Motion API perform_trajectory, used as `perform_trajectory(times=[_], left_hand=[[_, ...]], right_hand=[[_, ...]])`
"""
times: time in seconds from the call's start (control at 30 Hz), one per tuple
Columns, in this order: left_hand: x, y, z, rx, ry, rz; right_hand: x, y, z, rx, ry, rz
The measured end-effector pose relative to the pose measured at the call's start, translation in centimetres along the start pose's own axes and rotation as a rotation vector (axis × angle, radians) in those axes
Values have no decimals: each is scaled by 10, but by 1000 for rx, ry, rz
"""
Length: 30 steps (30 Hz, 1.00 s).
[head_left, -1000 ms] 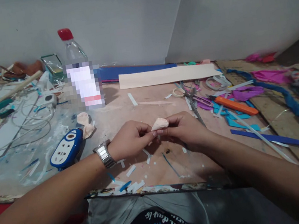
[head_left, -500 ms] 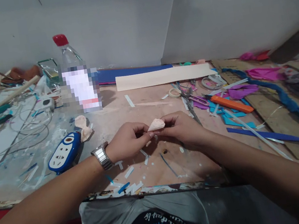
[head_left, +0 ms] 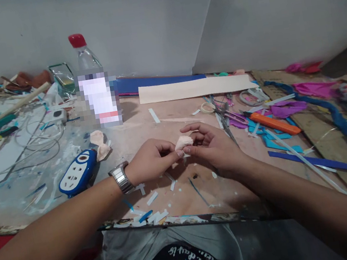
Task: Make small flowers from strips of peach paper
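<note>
Since the last frame, the right hand (head_left: 220, 145) has loosened, fingers parted, thumb at the edge of the peach piece (head_left: 183, 141). The left hand (head_left: 148, 161) pinches that piece above the surface (head_left: 186, 110). Scraps (head_left: 152, 198) litter the front; a socket (head_left: 77, 173) lies left, a cutter (head_left: 274, 123) right. Behind, a bottle (head_left: 88, 61) stands before a grey wall (head_left: 144, 29).

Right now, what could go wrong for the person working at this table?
The small crinkled peach piece might slip or get squashed: the left hand pinches it, while the index finger of the right hand stands clear of it.
The left forearm could bump the nearby blue-and-white power strip.
Reaching toward the orange utility knife might risk a cut; I can't tell whether its blade is out.
</note>
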<state>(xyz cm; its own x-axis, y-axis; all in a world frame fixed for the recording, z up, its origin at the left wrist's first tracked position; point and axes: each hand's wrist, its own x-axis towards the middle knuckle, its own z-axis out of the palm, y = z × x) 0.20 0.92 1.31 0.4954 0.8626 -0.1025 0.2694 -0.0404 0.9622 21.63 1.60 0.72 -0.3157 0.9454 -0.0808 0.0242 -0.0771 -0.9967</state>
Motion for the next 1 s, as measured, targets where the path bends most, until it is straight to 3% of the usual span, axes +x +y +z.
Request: perform_trajectory(times=[0.5,0.77,1.0], left_hand=[[1,-4,-1,-19,-11,62],[1,-5,2,-63,-2,6],[0,0,1,-232,43,-89]], right_hand=[[-1,-6,-1,-79,2,-42],[-2,-7,-2,-131,-15,-30],[1,-1,-4,-97,-3,-193]])
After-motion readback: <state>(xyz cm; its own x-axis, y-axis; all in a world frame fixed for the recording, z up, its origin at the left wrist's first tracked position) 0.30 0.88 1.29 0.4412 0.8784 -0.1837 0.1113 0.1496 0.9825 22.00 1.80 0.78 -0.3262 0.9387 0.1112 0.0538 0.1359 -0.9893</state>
